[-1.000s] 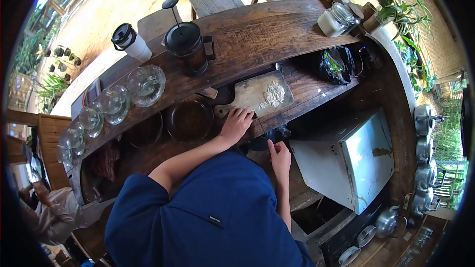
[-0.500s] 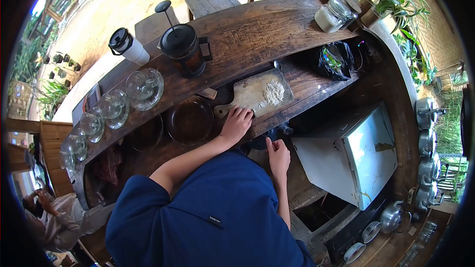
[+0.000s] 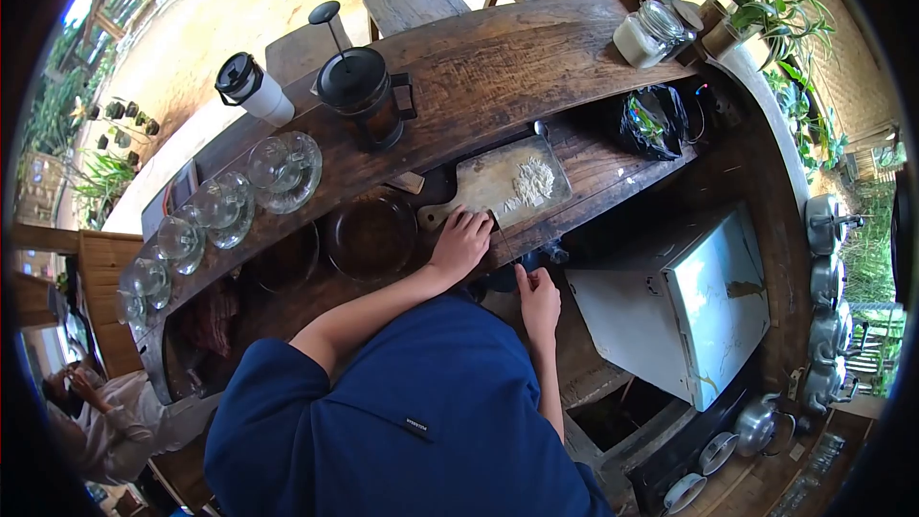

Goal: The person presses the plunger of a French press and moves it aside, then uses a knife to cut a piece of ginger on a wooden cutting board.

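Note:
My left hand [image 3: 462,241] rests on the near edge of a wooden cutting board [image 3: 483,177], its fingers bent and close together. Whatever lies under those fingertips is hidden. Beside them are a few pale slivers, and farther up the board sits a heap of chopped whitish pieces [image 3: 533,179]. Lower and to the right, my right hand [image 3: 539,299] is closed in a pinch in front of the shelf edge; what it grips cannot be made out. A dark blue object [image 3: 504,278] shows partly behind it.
A French press [image 3: 359,96], a white tumbler [image 3: 256,91] and glass cups on saucers [image 3: 284,172] stand on the raised counter. Dark round pans [image 3: 371,236] lie left of the board. A black plastic bag [image 3: 654,123] and white box [image 3: 670,297] are right. Another person [image 3: 120,426] is lower left.
The view has shifted very slightly. Both hands keep nearly the same place and shape, and the chopped heap looks the same.

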